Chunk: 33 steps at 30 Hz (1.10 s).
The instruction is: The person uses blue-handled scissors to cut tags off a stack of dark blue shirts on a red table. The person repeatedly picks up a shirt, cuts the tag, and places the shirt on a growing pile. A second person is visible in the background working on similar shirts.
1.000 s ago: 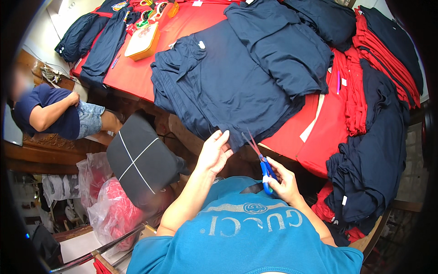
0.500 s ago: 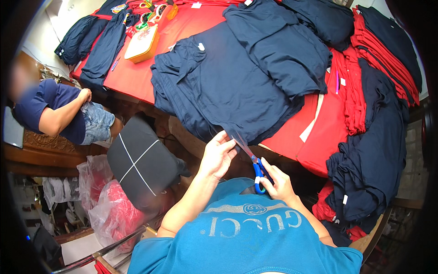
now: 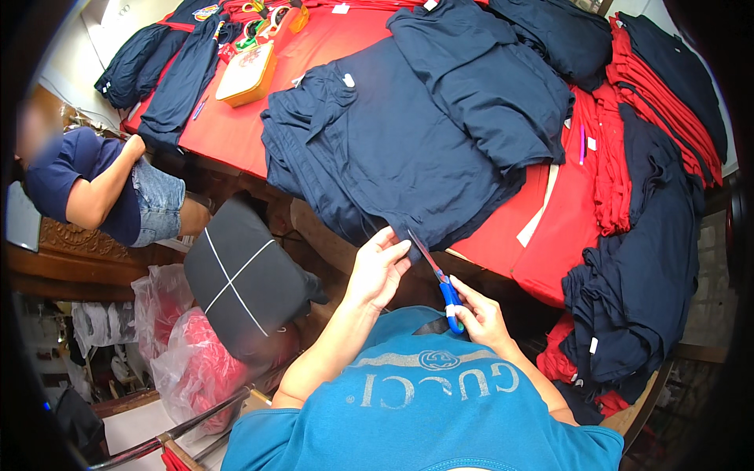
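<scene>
My left hand [image 3: 380, 271] pinches the near edge of a navy garment [image 3: 408, 149] that lies spread and rumpled over the front of the table. In my right hand [image 3: 481, 315] is a pair of scissors [image 3: 448, 297] with blue handles. Its blades look nearly closed and point up and left, the tips against the garment's edge just right of my left fingers. Whether a thread lies at the tips is too small to make out.
A red cloth [image 3: 554, 259] covers the table. Folded navy and red garments [image 3: 660, 102] are stacked right. A yellow-orange box [image 3: 246, 74] stands far left near tape dispensers [image 3: 275, 23]. Left are a black-wrapped bundle [image 3: 243, 271], plastic bags of red cloth [image 3: 196, 361] and another person [image 3: 94, 184].
The scissors' handles have come together and the blades have closed. My left hand still holds the garment's edge, almost unmoved. The other person's arm has shifted slightly.
</scene>
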Available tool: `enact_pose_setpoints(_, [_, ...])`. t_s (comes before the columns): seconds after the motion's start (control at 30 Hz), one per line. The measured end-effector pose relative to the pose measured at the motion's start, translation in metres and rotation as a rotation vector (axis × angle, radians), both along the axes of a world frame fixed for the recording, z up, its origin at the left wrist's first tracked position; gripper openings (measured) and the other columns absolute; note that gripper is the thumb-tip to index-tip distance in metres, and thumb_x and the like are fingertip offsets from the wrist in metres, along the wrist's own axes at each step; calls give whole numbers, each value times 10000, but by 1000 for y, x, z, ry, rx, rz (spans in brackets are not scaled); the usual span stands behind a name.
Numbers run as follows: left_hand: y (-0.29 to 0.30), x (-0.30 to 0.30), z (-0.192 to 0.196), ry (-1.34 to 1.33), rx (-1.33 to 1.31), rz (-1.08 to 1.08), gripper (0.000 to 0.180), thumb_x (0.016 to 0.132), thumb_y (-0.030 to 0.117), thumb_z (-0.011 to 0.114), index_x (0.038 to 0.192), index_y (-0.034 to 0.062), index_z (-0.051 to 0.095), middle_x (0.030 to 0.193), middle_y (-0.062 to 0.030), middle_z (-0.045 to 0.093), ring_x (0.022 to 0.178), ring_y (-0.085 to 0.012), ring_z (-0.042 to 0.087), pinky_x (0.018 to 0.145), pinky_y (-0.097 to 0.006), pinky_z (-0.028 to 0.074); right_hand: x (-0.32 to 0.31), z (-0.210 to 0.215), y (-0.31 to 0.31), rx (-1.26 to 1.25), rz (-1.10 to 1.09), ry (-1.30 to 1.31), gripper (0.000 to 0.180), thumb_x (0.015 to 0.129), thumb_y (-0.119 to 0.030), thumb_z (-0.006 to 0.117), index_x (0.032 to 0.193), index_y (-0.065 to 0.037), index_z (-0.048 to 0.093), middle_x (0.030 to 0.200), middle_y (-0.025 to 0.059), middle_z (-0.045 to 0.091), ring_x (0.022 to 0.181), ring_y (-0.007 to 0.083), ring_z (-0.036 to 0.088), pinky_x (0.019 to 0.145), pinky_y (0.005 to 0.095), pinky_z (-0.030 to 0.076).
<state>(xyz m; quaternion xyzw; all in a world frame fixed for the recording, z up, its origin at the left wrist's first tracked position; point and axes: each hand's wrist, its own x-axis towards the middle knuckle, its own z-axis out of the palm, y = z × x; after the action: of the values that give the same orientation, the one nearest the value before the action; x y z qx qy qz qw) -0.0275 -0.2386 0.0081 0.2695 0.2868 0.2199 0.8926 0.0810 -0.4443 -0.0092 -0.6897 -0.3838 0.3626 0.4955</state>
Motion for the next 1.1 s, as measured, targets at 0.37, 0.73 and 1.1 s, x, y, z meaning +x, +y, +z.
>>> enact_pose_setpoints(0.37, [-4, 0, -4, 74, 161, 23, 308, 921, 33, 568, 1229, 36, 562, 1126, -66, 621, 1039, -170, 610, 862, -342, 533, 0, 14, 10, 6, 40, -242, 579, 825, -79, 689, 1367, -11, 497, 921, 130, 643, 761, 164, 630, 730, 275, 511])
enact_pose_setpoints(0.73, [9, -7, -8, 85, 309, -201, 576, 860, 15, 647, 1391, 53, 427, 1097, -69, 604, 922, -109, 576, 727, -251, 482, 9, 13, 38, 87, 25, -89, 567, 883, -99, 642, 1414, -44, 450, 1005, 105, 636, 829, 123, 600, 719, 255, 502])
enact_pose_setpoints(1.1, [28, 5, -11, 83, 205, 56, 453, 870, 12, 632, 1311, 6, 530, 966, -23, 586, 837, -67, 526, 747, -208, 442, 12, 11, 44, -103, -3, 268, 521, 904, -101, 627, 1398, -45, 473, 1110, 109, 645, 860, 99, 602, 769, 247, 502])
